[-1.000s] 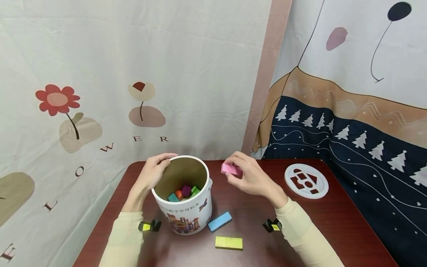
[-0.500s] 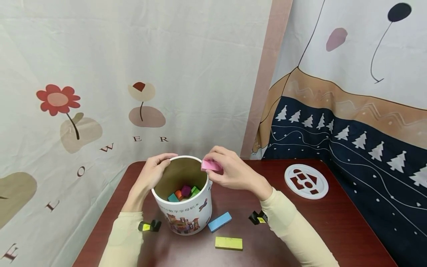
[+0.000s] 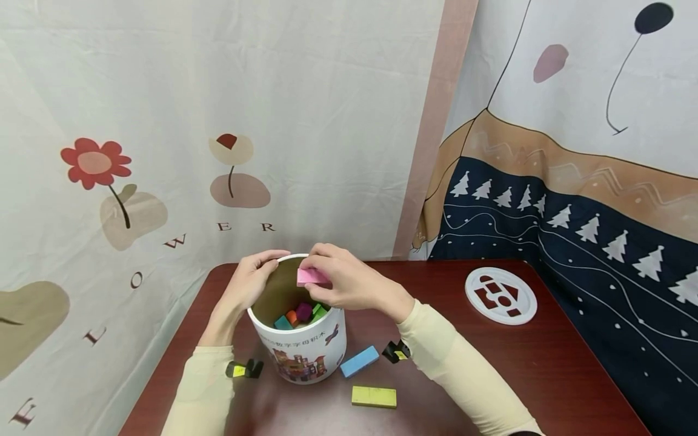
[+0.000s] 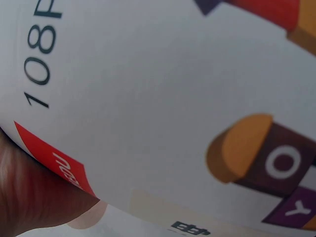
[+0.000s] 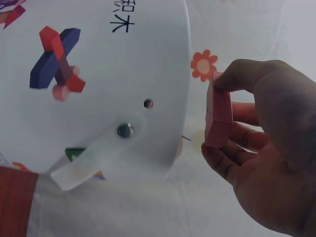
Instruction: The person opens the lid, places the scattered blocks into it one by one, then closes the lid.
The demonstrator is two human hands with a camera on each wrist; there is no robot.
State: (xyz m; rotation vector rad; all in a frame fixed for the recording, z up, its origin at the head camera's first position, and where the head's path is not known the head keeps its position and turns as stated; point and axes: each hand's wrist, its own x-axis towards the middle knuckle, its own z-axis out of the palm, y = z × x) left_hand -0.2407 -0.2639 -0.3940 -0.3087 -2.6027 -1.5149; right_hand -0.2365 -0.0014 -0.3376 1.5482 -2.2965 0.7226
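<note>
A white printed bucket [image 3: 305,357] stands on the table with several coloured blocks, such as a purple block [image 3: 304,312], at its bottom. My left hand [image 3: 248,281] grips the bucket's left rim, thumb on the near side. In the left wrist view the printed wall [image 4: 148,98] of the bucket fills most of the picture. My right hand [image 3: 349,278] pinches a pink block [image 3: 312,277] over the bucket's mouth. The right wrist view shows the pink block [image 5: 219,111] between thumb and fingers, beyond the bucket's rim.
A blue block [image 3: 359,362] lies beside the bucket's base, and a yellow block [image 3: 374,396] lies nearer the front. On the right side of the red-brown table [image 3: 523,375] rests a white round lid [image 3: 500,297] with shaped holes. Printed cloth hangs behind.
My right hand has carried the pink block leftward, from right of the bucket to above its opening. The left hand keeps its place on the rim.
</note>
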